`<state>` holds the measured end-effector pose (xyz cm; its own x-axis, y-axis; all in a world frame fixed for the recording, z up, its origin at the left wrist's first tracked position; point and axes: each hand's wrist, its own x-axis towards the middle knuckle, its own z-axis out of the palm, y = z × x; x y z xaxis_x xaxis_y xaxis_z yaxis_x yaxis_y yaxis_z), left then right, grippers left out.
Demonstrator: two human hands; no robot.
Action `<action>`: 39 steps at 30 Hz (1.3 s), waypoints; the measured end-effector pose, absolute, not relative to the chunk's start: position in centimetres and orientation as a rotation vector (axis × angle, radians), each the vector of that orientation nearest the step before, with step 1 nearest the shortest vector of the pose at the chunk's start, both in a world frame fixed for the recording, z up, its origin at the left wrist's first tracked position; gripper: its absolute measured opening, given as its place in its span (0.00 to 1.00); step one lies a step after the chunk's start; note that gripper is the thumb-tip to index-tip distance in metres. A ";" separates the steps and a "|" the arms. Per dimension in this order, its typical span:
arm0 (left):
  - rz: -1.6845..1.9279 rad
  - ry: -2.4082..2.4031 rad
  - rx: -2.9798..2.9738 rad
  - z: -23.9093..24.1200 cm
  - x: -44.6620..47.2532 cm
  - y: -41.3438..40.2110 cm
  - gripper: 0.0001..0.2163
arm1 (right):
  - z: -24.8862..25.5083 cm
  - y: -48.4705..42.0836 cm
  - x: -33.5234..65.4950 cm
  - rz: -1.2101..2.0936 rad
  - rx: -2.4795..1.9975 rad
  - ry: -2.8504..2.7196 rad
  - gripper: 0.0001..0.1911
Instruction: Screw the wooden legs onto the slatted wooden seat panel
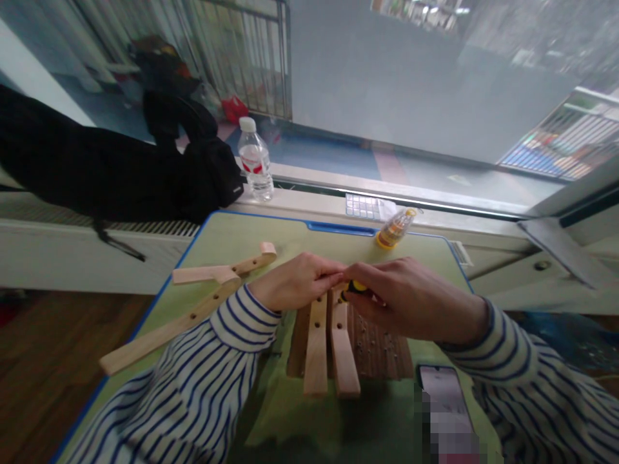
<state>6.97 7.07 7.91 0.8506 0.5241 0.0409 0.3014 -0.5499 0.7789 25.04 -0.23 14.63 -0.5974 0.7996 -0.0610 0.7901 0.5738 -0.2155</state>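
My left hand (296,281) is pinched shut at the top of two upright wooden slats (329,345) with holes, which stand against a darker wooden panel (382,351) dotted with holes. What its fingertips pinch is too small to make out. My right hand (411,296) is wrapped round a yellow-and-black tool handle (355,287), probably a screwdriver, whose tip points at the slat tops where both hands meet.
A long jointed wooden piece (193,309) lies on the left of the green table (290,235). A phone (447,403) rests at the front right. A small yellow-capped bottle (395,229) lies at the back edge. A water bottle (255,160) and black bag (111,171) sit on the sill.
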 end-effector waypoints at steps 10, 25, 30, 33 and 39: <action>0.365 0.667 2.171 8.5 7.0 7.3 0.15 | 12.9 0.2 24.8 -0.004 -1.553 -2.594 0.20; 0.348 0.670 2.213 7.8 6.5 7.9 0.16 | 13.3 0.1 25.3 0.196 -1.335 -2.731 0.13; 0.339 0.664 2.213 7.8 6.0 8.1 0.16 | 14.1 0.3 25.0 0.283 -1.324 -2.794 0.10; 0.343 0.647 2.197 7.7 5.9 8.1 0.16 | 13.8 0.4 24.7 0.302 -1.317 -2.787 0.11; 0.350 0.657 2.155 7.4 5.8 8.0 0.17 | 12.9 0.2 24.5 0.218 -1.412 -2.710 0.12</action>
